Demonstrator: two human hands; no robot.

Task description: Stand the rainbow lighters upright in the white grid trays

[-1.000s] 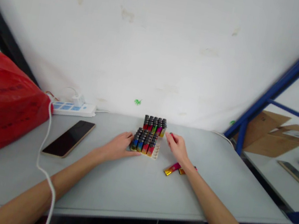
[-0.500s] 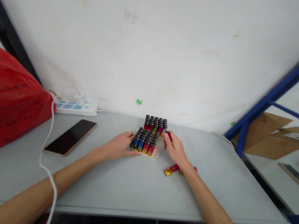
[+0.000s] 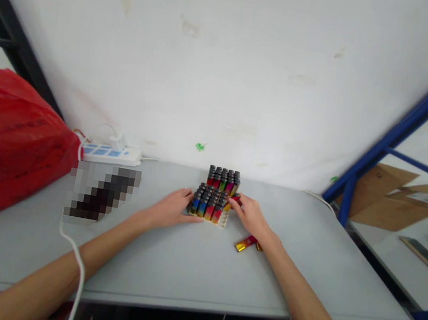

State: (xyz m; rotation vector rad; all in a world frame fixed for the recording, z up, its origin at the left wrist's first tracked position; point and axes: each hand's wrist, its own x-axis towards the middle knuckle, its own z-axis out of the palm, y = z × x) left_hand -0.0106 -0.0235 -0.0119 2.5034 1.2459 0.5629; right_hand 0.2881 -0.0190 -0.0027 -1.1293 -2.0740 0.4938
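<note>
A pale tray (image 3: 223, 221) in the middle of the table holds rows of upright lighters (image 3: 206, 203) with black tops and coloured bodies. Around its left front corner curls my left hand (image 3: 171, 209), the thumb along the front edge and the fingers at the left side. My right hand (image 3: 250, 215) is closed on a red and yellow lighter (image 3: 233, 202), which leans over the bare slots at the tray's right side. Two loose lighters lie near my right wrist; a red and gold one (image 3: 245, 243) shows well, the other is mostly covered by the arm.
Behind the tray stands a second block of upright lighters (image 3: 223, 179). To the left are a pixelated dark object (image 3: 102, 196), a white power strip (image 3: 112, 154), a white cable (image 3: 74, 247) and a red plastic bag (image 3: 12, 152). Blue metal framing (image 3: 361, 169) and cardboard (image 3: 385, 196) are on the right.
My right hand has lowered the lighter slightly to the left, onto the tray's right side, and the lighter now tilts. My left hand stays at the tray.
</note>
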